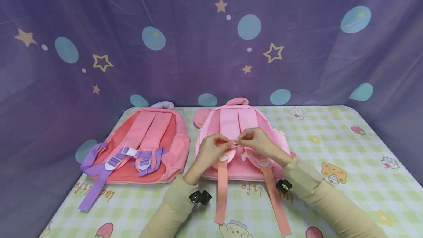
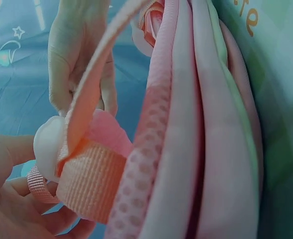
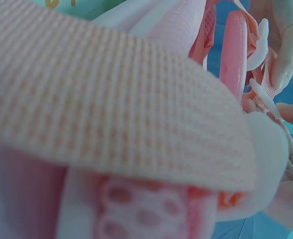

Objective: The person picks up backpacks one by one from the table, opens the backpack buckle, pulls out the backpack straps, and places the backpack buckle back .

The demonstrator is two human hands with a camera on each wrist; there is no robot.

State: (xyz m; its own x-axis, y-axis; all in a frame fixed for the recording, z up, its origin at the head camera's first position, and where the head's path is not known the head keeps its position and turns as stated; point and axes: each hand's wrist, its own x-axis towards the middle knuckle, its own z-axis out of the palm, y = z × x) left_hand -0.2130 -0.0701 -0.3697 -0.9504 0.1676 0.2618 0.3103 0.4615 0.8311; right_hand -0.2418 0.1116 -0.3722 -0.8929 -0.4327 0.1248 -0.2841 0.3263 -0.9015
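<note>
A pink backpack [image 1: 244, 173] lies with its shoulder straps upward in the head view. Above its middle, my left hand [image 1: 211, 149] and right hand [image 1: 259, 141] meet at a small white plastic buckle piece [image 1: 235, 143] on orange webbing. Fingertips of both hands pinch this piece from opposite sides. In the left wrist view, orange webbing [image 2: 91, 181] passes close in front of the fingers. The right wrist view shows a white strap piece [image 3: 265, 97] between the two hands, partly hidden by near webbing. A pale pink clip [image 1: 244, 155] hangs below the right hand.
To the left lies a coral backpack [image 1: 180, 157] with purple straps and a fastened white buckle [image 1: 130, 152]. Two long orange strap ends [image 1: 222, 194] trail toward the front. A checked cloth [image 1: 357, 201] covers the table, and a purple curtain [image 1: 198, 69] hangs behind.
</note>
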